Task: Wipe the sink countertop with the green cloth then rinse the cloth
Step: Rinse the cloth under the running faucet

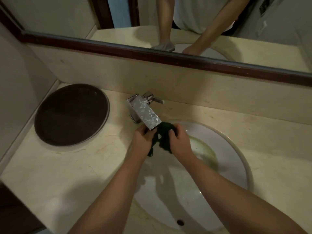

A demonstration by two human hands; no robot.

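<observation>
Left hand (143, 141) and right hand (179, 141) both gripping green cloth (163, 137) under faucet (145, 114) spout, above sink (236, 149); round tray (71, 114) at 9 o'clock on desk (50, 174)

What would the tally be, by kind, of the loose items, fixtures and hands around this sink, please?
Cloths: 1, the green cloth
Trays: 1, the round dark tray
Faucets: 1, the chrome faucet
Sink basins: 1, the white basin
Hands: 2, left hand and right hand, both gripping the cloth
Total: 6
</observation>
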